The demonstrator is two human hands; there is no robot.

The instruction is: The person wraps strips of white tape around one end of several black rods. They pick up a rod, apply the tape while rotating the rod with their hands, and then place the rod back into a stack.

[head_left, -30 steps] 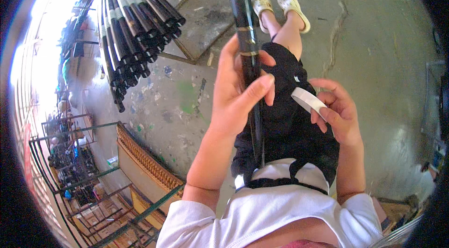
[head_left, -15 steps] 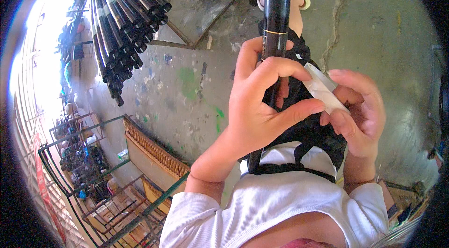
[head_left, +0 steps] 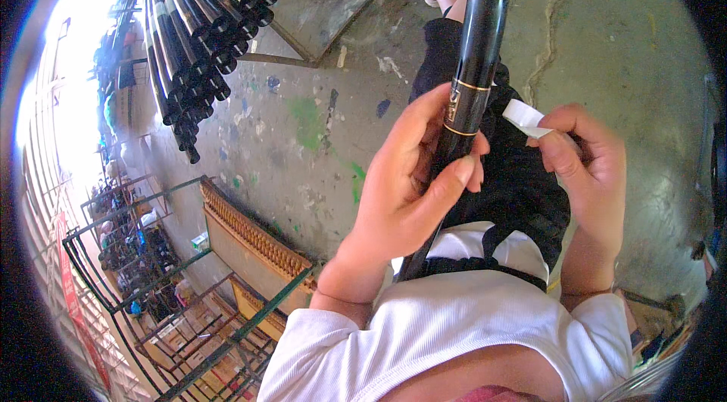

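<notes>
A glossy black pole [head_left: 471, 72] with thin gold rings and a small gold marking slants up across my lap toward the far edge. My left hand [head_left: 420, 175] is closed around it just below the lower ring, thumb lying along the front. Off to the pole's right, my right hand [head_left: 583, 163] pinches a curled white strip [head_left: 525, 114], which looks like tape, between thumb and fingers. The strip's far end bends into a loop and stands apart from the pole. Black trousers [head_left: 507, 190] are behind both.
A fanned bundle of black tubes [head_left: 197, 38] with pale bands hangs at the far left. Nearer on the left stand a green metal frame [head_left: 189, 269] and a wooden panel with a beaded edge [head_left: 254, 231]. The concrete floor [head_left: 621, 61] has paint stains and a crack.
My left hand has let go of the white strip's end and closed lower on the pole. The pole has tilted to the right. My right hand keeps the strip, now more curled.
</notes>
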